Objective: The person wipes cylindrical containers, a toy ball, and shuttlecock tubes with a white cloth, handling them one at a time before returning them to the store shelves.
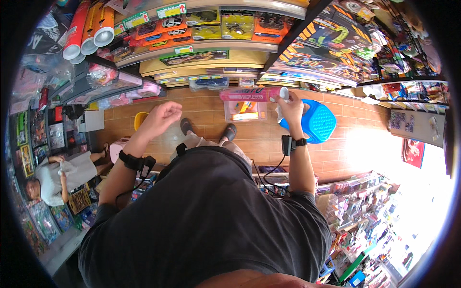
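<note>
My right hand [291,111] grips the white-capped end of a pink shuttlecock tube [249,93], which lies level and points left. A crumpled white cloth or tissue [279,114] shows under the fingers of that hand. My left hand [163,120] is in the air to the left of the tube, apart from it, with loosely bent fingers and nothing visible in them. Below the tube, a clear plastic bin [246,116] holds orange and yellow packages and is partly covered by it. Both wrists wear black bands with small boxes and cables.
A blue stool [319,122] stands beside my right hand. Shelves ahead carry boxed toy cars [173,32]; more tubes [91,33], red and orange, stick out at upper left. A seated person [67,175] is at far left, near a yellow container [140,120]. Racks of goods [360,211] stand at lower right.
</note>
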`<state>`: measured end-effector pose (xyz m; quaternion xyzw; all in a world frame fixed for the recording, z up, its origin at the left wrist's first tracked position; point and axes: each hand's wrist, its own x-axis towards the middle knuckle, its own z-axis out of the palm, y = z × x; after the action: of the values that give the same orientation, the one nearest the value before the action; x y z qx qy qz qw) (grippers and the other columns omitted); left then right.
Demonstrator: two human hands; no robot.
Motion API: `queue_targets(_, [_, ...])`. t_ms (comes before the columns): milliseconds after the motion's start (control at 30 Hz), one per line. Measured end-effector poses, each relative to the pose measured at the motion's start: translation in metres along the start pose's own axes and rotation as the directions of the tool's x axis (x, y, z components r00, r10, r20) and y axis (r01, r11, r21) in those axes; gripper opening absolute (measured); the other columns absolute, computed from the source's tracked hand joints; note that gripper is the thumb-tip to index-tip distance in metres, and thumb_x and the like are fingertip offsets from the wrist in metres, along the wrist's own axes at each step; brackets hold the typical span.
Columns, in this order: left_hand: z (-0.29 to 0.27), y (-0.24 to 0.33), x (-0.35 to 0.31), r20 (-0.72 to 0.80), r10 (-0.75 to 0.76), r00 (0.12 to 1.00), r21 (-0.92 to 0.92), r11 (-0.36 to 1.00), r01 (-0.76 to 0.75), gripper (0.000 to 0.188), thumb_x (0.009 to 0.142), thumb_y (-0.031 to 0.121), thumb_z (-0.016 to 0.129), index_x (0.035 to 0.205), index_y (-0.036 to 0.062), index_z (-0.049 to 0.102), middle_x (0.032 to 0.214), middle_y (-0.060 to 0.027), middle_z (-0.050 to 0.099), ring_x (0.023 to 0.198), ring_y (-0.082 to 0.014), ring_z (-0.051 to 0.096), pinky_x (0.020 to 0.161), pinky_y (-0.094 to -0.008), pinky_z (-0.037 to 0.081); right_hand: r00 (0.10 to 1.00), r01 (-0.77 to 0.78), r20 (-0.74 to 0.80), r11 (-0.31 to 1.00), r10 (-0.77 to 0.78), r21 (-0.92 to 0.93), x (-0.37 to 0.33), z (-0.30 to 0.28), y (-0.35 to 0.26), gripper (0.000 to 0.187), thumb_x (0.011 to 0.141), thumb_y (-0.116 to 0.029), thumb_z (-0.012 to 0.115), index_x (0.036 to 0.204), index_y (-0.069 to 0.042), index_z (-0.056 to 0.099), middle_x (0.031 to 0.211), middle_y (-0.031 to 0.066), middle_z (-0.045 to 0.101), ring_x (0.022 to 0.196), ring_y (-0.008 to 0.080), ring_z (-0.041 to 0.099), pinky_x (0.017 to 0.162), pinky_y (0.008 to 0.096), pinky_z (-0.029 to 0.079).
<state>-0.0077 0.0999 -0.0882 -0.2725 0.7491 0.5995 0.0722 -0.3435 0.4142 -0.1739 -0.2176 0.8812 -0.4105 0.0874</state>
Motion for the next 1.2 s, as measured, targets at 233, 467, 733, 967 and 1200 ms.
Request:
queue_targets(233, [-0.009,0.009,0.004,-0.196,-0.156,0.968,-0.321,0.943,0.087,0.071,0.098,0.041,0.061,0.151,0.0066,0.029,0.139,-0.0153,0.051,0.109,-0.0234,0.062,0.083,-0.0341,0.053,0.983,-0.184,0.132,0.696,0.127,0.694,-0.049,-0.058,-0.041,0.037,0.084,-0.016,0.073,0.112,0.007,0.066,0.096,0.0099,0.072,0.079,0.0140,0.067,0.065,0.0267,0.054])
queue_targets(467, [-0.056,-0.002,-0.005,-0.137,0.113,0.984,-0.776,0.605,-0.177,0.051,0.104,0.037,0.050,0.146,0.0099,0.039,0.134,-0.0087,0.055,0.102,-0.0235,0.064,0.070,-0.0365,0.054,0.988,-0.048,0.125,0.573,-0.095,0.818,-0.065,-0.049,-0.119,0.052,0.081,-0.032,0.076,0.116,0.005,0.062,0.089,0.0088,0.069,0.072,0.0144,0.064,0.062,0.0272,0.052])
queue_targets(733, [-0.129,-0.011,-0.037,-0.283,-0.176,0.943,-0.814,0.564,-0.138,0.043,0.095,0.050,0.058,0.112,0.0100,0.060,0.089,-0.0061,0.070,0.067,-0.0194,0.065,0.052,-0.0273,0.045,0.956,0.022,0.223,0.805,-0.190,0.593,-0.061,-0.021,-0.217,0.040,0.091,-0.024,0.071,0.115,0.006,0.063,0.095,0.0085,0.071,0.087,0.0101,0.063,0.075,0.0257,0.051])
queue_targets(967, [-0.183,-0.023,-0.056,-0.203,-0.292,0.935,-0.846,0.533,-0.017,0.043,0.091,0.053,0.063,0.103,0.0120,0.062,0.078,-0.0044,0.068,0.052,-0.0181,0.060,0.042,-0.0250,0.041,0.900,0.029,0.336,0.809,-0.276,0.587,-0.044,0.016,-0.259,0.044,0.093,-0.037,0.069,0.106,0.004,0.064,0.091,0.0036,0.068,0.084,0.0060,0.057,0.073,0.0233,0.046])
queue_targets(1200, [-0.223,-0.049,-0.076,-0.240,-0.420,0.875,-0.906,0.420,-0.047,0.048,0.088,0.060,0.063,0.104,0.0145,0.062,0.079,-0.0044,0.066,0.053,-0.0199,0.058,0.042,-0.0270,0.042,0.873,-0.022,0.429,0.860,-0.231,0.509,-0.051,0.052,-0.311,0.043,0.094,-0.029,0.065,0.120,0.006,0.063,0.109,0.0080,0.069,0.100,0.0137,0.060,0.089,0.0289,0.047])
